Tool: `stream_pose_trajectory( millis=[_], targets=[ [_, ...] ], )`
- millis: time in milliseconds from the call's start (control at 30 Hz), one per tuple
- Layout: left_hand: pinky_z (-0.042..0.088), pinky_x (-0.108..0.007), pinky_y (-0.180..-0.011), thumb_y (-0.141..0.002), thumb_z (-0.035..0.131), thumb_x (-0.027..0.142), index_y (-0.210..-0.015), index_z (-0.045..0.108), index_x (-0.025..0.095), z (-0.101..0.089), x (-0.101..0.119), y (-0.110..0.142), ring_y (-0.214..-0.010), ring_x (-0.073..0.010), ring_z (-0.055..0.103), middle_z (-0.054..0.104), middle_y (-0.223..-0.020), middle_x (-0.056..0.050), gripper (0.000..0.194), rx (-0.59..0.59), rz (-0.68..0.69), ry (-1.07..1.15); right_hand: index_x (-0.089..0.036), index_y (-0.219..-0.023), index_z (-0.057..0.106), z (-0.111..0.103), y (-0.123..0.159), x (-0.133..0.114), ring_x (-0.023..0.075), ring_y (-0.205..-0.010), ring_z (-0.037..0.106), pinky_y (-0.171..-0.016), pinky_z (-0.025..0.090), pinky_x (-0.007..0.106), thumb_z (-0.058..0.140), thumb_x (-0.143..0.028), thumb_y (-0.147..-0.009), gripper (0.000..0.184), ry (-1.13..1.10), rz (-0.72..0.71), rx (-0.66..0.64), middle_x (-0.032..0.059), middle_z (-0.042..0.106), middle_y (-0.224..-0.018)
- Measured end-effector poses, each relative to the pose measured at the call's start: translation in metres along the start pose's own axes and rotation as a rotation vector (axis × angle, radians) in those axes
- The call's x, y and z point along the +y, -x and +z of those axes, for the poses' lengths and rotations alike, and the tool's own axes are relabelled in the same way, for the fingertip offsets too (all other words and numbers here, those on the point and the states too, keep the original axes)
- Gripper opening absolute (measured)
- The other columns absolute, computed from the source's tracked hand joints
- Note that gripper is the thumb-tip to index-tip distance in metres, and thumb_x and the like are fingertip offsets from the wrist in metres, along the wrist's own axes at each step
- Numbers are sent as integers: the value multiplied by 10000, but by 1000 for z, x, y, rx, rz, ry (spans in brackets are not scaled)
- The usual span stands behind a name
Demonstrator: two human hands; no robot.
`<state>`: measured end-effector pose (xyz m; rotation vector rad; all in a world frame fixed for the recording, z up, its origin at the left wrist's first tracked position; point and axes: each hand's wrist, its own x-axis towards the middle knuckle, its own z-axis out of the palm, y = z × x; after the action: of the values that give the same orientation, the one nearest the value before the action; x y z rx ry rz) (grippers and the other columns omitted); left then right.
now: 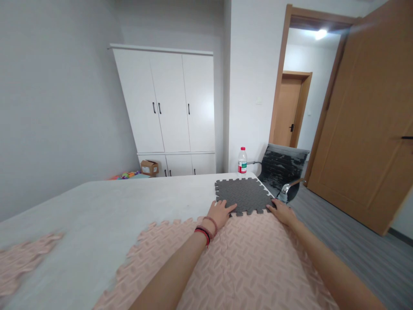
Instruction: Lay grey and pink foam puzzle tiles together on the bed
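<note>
A dark grey foam puzzle mat tile (243,193) with toothed edges lies at the far right of the white table. My left hand (221,212), with bracelets at the wrist, rests flat on its near left corner, fingers spread. At the near right corner, by the table edge, my right hand (282,211) touches the tile with fingers and thumb apart; its fingertips are partly hidden. Joined pink foam mat tiles (238,262) extend under my forearms and meet the grey tile's near edge. Whether the teeth there are interlocked I cannot tell.
Another pink foam piece (26,258) lies at the table's left. A plastic bottle (242,161) with a red cap stands behind the grey tile. Beyond the right edge is a worn black chair (282,165). A cardboard box (149,168) and white cabinet (167,103) are behind.
</note>
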<state>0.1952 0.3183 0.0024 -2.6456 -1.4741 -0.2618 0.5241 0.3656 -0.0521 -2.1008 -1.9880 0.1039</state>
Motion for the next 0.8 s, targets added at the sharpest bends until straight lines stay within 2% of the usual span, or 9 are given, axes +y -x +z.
stream_pose_trajectory(
  millis=[100, 233, 400, 500, 667, 800],
  targets=[
    [314, -455, -1031, -888, 380, 245, -1284, 419, 436, 4, -3, -3, -1260, -221, 417, 449, -1382, -29, 441, -61, 131, 30, -154, -1309, 457, -6, -1, -5, 266, -1313, 329, -1053, 261, 497, 324, -554, -871, 608, 62, -26, -24, 117, 402, -1413],
    [380, -436, -986, -895, 344, 244, -1308, 414, 391, 9, -5, -9, -1263, -230, 426, 470, -1376, -58, 443, -110, 180, 43, -133, -1324, 434, -11, 3, -10, 242, -1316, 325, -1051, 269, 450, 289, -505, -900, 582, 115, -60, -48, 128, 399, -1414],
    [400, -397, -987, -868, 355, 204, -1326, 406, 325, 9, -2, -11, -1257, -218, 435, 462, -1386, -63, 477, -137, 213, 36, -94, -1392, 331, -17, 5, -13, 259, -1294, 369, -1007, 340, 395, 301, -620, -860, 749, 140, -45, -114, 153, 354, -1438],
    [410, -390, -979, -866, 341, 197, -1351, 361, 327, 7, 2, -11, -1243, -217, 443, 462, -1376, -61, 502, -145, 226, 26, -96, -1385, 350, -21, 2, -16, 287, -1281, 383, -999, 347, 422, 359, -653, -826, 790, 162, -31, -152, 158, 379, -1422],
    [463, -462, -871, -838, 402, 230, -1375, 266, 413, 1, 17, -19, -1110, -277, 521, 514, -1251, -83, 583, -164, 210, -34, -88, -1386, 346, -22, 0, -19, 300, -1275, 387, -1014, 323, 471, 339, -658, -831, 796, 170, -1, -153, 179, 382, -1414],
    [463, -522, -828, -797, 465, 232, -1353, 308, 428, -5, 35, -27, -1115, -346, 501, 470, -1279, -127, 610, -194, 174, -102, -86, -1386, 346, -18, -2, -21, 307, -1268, 398, -1015, 329, 468, 342, -744, -769, 901, 123, 29, -142, 200, 387, -1403]
  ],
)
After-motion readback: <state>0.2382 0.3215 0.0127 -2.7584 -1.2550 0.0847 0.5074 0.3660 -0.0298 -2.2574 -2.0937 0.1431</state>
